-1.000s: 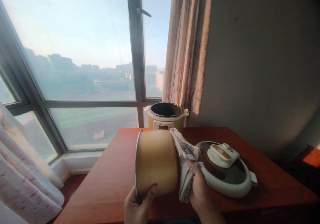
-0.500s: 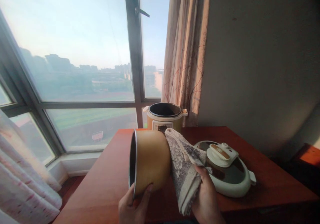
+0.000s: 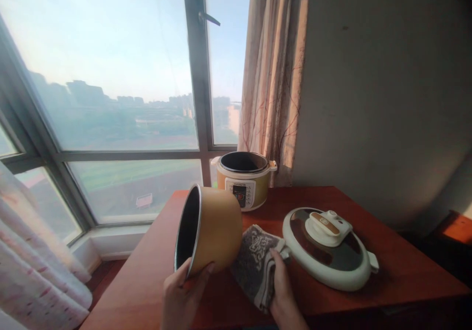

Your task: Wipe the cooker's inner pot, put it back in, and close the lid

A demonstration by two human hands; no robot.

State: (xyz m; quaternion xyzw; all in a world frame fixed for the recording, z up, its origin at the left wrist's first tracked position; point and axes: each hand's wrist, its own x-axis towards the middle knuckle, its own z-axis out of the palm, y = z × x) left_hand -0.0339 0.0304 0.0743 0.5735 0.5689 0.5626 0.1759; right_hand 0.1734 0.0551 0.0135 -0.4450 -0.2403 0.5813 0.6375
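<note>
We see the inner pot (image 3: 208, 234) tipped on its side above the surface (image 3: 155, 281), its dark mouth facing left. The left grip (image 3: 182, 298) clasps its lower rim, thumb on the golden wall. Just right of that grip, the right grip (image 3: 282, 290) presses a folded grey cloth (image 3: 254, 263) onto the surface. Right of the right grip lies the cooker lid (image 3: 328, 249); beyond both grips stands the open cooker (image 3: 245, 180).
</note>
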